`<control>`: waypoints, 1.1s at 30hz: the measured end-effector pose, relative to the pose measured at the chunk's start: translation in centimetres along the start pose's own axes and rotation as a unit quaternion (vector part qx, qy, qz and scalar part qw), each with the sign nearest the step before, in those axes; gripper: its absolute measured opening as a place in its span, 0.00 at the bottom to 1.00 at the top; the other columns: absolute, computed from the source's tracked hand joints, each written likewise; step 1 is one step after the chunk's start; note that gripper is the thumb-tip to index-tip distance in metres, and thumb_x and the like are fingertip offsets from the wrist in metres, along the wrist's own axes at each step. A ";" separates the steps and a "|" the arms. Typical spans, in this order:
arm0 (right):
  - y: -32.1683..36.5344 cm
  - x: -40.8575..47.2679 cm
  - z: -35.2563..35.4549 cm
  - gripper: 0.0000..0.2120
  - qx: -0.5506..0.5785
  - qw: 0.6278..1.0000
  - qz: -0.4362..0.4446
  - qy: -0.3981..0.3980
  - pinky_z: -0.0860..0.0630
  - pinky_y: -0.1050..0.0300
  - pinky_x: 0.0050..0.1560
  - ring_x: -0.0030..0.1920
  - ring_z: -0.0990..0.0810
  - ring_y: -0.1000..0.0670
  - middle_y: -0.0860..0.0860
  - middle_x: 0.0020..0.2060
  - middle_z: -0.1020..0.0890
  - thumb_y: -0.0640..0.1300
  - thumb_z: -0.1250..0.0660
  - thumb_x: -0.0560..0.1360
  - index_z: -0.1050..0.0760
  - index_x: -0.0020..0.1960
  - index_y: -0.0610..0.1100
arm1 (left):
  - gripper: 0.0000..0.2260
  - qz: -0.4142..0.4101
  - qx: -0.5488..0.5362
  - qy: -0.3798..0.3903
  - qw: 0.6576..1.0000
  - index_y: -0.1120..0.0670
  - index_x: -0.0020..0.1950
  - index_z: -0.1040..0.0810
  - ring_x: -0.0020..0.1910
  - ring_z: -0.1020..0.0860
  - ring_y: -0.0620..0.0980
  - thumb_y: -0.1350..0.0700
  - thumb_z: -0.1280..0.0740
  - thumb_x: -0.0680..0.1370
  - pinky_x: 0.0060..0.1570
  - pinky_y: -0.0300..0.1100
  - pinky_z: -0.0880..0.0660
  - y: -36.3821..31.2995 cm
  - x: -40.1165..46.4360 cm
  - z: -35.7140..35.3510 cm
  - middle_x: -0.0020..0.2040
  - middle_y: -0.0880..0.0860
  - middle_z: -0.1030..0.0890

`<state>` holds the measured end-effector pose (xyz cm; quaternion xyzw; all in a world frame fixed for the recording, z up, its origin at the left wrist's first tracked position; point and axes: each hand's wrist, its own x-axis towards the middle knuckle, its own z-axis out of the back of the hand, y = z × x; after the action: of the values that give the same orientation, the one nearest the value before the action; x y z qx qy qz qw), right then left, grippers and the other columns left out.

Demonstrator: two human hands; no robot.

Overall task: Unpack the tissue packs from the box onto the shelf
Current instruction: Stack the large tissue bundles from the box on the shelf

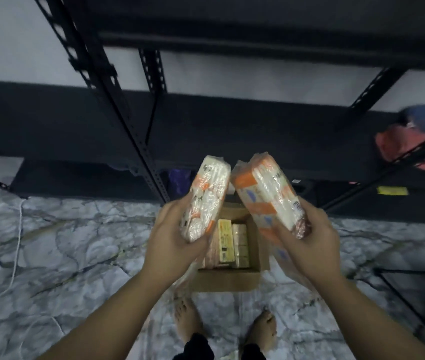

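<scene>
Left hand (173, 236): fingers curled round one tissue pack (206, 197), held upright above the open cardboard box (228, 278) on the marble-patterned floor (63, 255). Right hand (307, 242): gripped a second tissue pack (268, 196), its top leaning left, almost touching the first. Further packs (232, 242) lay inside the box; the black shelf (232, 126) stood just beyond.

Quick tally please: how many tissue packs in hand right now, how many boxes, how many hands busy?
Tissue packs in hand: 2, left pack and right pack
Cardboard box, more packs inside, uncountable: 1
Hands holding: 2, left hand and right hand
Total: 5
</scene>
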<state>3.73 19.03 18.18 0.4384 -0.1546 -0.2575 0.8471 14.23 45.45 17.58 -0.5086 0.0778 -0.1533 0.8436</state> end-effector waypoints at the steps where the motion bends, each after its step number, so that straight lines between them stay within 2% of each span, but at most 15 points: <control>1: 1.3 -0.1 1.1 0.29 0.002 1.000 0.004 -0.020 0.23 0.56 0.53 0.56 0.22 0.60 0.62 0.54 0.22 0.62 0.23 0.69 0.25 0.69 0.61 | 0.36 -0.020 0.001 0.002 1.000 0.46 0.77 0.28 0.67 0.26 0.40 0.53 0.19 0.71 0.64 0.41 0.25 -1.7 0.4 0.7 0.65 0.40 0.25; 5: 6.0 0.8 4.7 0.27 0.048 0.995 -0.015 -0.087 0.20 0.45 0.60 0.57 0.20 0.59 0.60 0.57 0.20 0.53 0.20 0.71 0.23 0.67 0.58 | 0.37 -0.094 -0.005 -0.005 0.996 0.45 0.77 0.28 0.67 0.26 0.41 0.54 0.18 0.71 0.62 0.36 0.25 -7.9 2.8 3.0 0.64 0.39 0.26; 10: 12.2 3.8 8.3 0.26 0.077 0.982 0.008 -0.169 0.20 0.46 0.60 0.56 0.19 0.59 0.58 0.58 0.20 0.57 0.21 0.70 0.24 0.65 0.62 | 0.38 -0.186 -0.008 -0.008 0.982 0.45 0.78 0.29 0.66 0.27 0.39 0.56 0.19 0.70 0.60 0.27 0.30 -14.8 7.5 5.7 0.64 0.38 0.26; 16: 18.2 8.2 11.6 0.28 0.058 0.971 0.051 -0.224 0.20 0.46 0.59 0.56 0.19 0.58 0.58 0.57 0.19 0.61 0.22 0.69 0.23 0.67 0.58 | 0.39 -0.261 0.018 -0.009 0.965 0.47 0.78 0.29 0.64 0.28 0.34 0.56 0.18 0.69 0.59 0.23 0.34 -21.7 13.6 9.6 0.63 0.40 0.26; 18: 20.1 9.9 12.8 0.30 0.042 0.969 0.062 -0.237 0.21 0.49 0.59 0.56 0.20 0.57 0.58 0.57 0.19 0.62 0.22 0.69 0.24 0.68 0.58 | 0.39 -0.278 0.041 -0.014 0.960 0.46 0.78 0.29 0.63 0.28 0.35 0.54 0.19 0.69 0.59 0.25 0.33 -23.8 15.5 10.8 0.62 0.41 0.25; 21: 22.3 12.7 14.5 0.30 0.005 0.965 0.077 -0.251 0.27 0.56 0.54 0.55 0.22 0.55 0.57 0.56 0.23 0.59 0.22 0.69 0.25 0.69 0.56 | 0.39 -0.298 0.077 -0.011 0.951 0.44 0.78 0.29 0.63 0.27 0.39 0.52 0.19 0.69 0.62 0.36 0.30 -26.4 18.6 11.6 0.63 0.42 0.25; 25: 23.8 16.9 16.7 0.32 -0.059 0.964 0.103 -0.240 0.27 0.54 0.53 0.55 0.23 0.52 0.55 0.54 0.25 0.60 0.24 0.70 0.26 0.71 0.54 | 0.39 -0.305 0.140 -0.001 0.942 0.43 0.79 0.31 0.64 0.28 0.43 0.49 0.20 0.69 0.64 0.44 0.29 -28.5 22.7 10.8 0.64 0.42 0.25; 33: 22.8 27.2 21.4 0.32 -0.200 0.949 0.157 -0.186 0.23 0.45 0.56 0.56 0.21 0.46 0.53 0.54 0.24 0.63 0.26 0.68 0.26 0.70 0.54 | 0.41 -0.290 0.236 -0.028 0.927 0.43 0.80 0.36 0.65 0.32 0.40 0.45 0.21 0.71 0.61 0.41 0.33 -31.1 29.9 6.8 0.69 0.40 0.26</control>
<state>22.42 0.32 50.09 0.1746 -0.3218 -0.2237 0.9033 38.72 27.47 48.89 -0.2996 -0.1349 -0.3910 0.8598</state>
